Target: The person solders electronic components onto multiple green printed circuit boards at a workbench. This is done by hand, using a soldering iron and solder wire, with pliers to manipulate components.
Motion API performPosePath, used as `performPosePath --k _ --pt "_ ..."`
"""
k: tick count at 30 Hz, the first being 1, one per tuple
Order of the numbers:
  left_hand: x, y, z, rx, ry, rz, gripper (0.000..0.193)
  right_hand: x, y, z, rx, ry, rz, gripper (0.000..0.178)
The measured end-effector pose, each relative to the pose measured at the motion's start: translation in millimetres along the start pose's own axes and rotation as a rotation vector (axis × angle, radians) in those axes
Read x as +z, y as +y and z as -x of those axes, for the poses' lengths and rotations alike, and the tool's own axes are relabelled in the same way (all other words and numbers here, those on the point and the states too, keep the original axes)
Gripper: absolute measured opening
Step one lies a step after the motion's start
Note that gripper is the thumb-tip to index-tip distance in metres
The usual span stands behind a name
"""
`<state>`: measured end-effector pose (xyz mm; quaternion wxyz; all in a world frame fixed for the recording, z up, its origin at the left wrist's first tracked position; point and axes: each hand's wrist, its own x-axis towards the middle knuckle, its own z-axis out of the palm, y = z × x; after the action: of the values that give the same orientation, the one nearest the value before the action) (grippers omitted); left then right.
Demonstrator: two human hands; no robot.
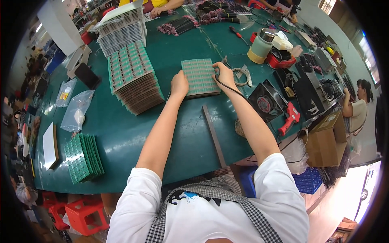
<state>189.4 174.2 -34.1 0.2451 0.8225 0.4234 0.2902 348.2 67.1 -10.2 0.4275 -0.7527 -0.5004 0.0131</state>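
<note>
A small stack of green circuit board panels point(198, 76) lies on the green table in front of me, its top panel marked with rows of pale rectangles. My left hand point(179, 85) is closed against the left edge of the stack, its fingers partly hidden. At the opposite edge my right hand point(225, 75) grips the upper right corner with bent fingers. A black cord point(237, 91) runs across my right hand and along the forearm. Left of my hands stands a taller, leaning stack of panels point(131, 67) with dark parts in rows.
A grey bar point(213, 135) lies before me. To the right are a fan point(265, 101), a red glue gun point(290, 117), a coiled cable point(242, 76) and a pale green flask point(260, 46). Green boards point(83, 158) stand at the near left. Other people work across the table.
</note>
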Motion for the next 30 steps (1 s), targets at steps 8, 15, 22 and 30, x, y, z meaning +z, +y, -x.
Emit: performPosePath --k 8,15,22,30 --pt "1.1 -4.5 -1.8 -0.043 -0.026 -0.034 0.019 1.0 -1.2 -0.4 0.002 -0.014 0.016 0.035" --pt "3.9 -11.3 -4.9 -0.020 -0.005 0.016 0.022 1.0 2.0 -2.2 -0.009 -0.012 0.020 0.035" --pt "4.4 -14.8 -9.9 -0.043 -0.086 0.011 0.021 -0.9 0.2 0.2 0.004 -0.036 0.089 0.036" --pt "3.4 -13.5 -9.5 -0.025 -0.022 0.061 0.032 -3.1 6.7 -5.8 -0.003 -0.004 0.051 0.038"
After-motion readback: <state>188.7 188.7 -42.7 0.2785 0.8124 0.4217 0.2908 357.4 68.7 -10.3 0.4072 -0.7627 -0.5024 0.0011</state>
